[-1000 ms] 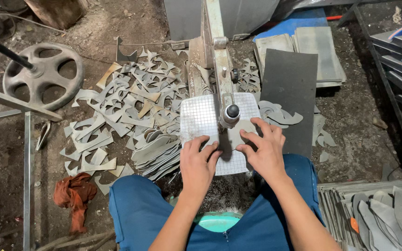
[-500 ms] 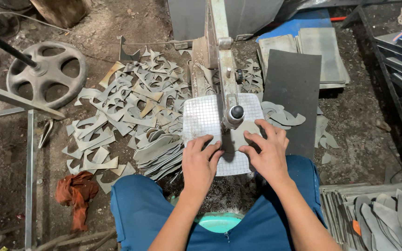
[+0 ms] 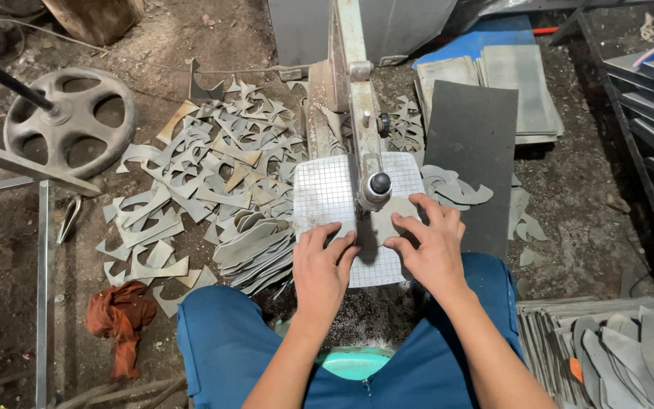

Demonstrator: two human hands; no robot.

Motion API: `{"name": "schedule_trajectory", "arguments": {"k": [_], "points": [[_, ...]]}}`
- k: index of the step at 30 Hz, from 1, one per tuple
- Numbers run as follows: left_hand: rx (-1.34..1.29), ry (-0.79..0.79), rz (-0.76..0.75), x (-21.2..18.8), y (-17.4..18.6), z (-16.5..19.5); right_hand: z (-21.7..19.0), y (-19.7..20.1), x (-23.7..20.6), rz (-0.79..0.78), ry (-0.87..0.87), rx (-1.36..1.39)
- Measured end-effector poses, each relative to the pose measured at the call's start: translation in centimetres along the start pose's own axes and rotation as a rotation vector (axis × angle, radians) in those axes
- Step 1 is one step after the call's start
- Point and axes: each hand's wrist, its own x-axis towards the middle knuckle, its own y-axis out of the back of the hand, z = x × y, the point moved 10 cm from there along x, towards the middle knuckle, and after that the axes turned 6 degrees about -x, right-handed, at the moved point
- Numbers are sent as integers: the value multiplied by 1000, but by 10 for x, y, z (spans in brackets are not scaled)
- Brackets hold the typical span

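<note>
My left hand [image 3: 322, 266] and my right hand [image 3: 431, 244] press flat on a grey sheet piece [image 3: 387, 223] that lies on the white gridded machine table [image 3: 327, 193]. The piece sits right under the cutting head with its round black knob [image 3: 378, 184], on the upright arm of the machine [image 3: 347, 83]. Fingers of both hands spread over the piece, one hand on each side of the blade line. I sit with blue trousers [image 3: 225, 341] close against the table.
A heap of grey offcuts [image 3: 206, 174] covers the floor left. Cut shapes are stacked by my left knee [image 3: 247, 246]. A dark sheet [image 3: 472, 151] lies right, stacked sole shapes [image 3: 630, 356] at bottom right, a metal wheel [image 3: 70, 121] and orange rag [image 3: 119, 318] left.
Both hands have slid slightly forward and turned the grey piece under the cutting head; the view has shifted a little.
</note>
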Motion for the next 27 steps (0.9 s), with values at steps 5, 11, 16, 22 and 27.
{"name": "schedule_trajectory", "arguments": {"k": [5, 11, 16, 22, 27], "points": [[18, -12, 14, 0, 0, 1, -1, -1, 0, 5, 1, 1], [54, -23, 29, -1, -2, 0, -1, 0, 1, 6, -6, -2], [126, -47, 54, -3, -3, 3, -1, 0, 2, 10, -6, -24], [160, -63, 48, -3, -4, 6, -1, 1, 2, 23, -14, -32], [137, -70, 38, -3, -2, 7, -2, 1, 2, 29, -18, -32]]}}
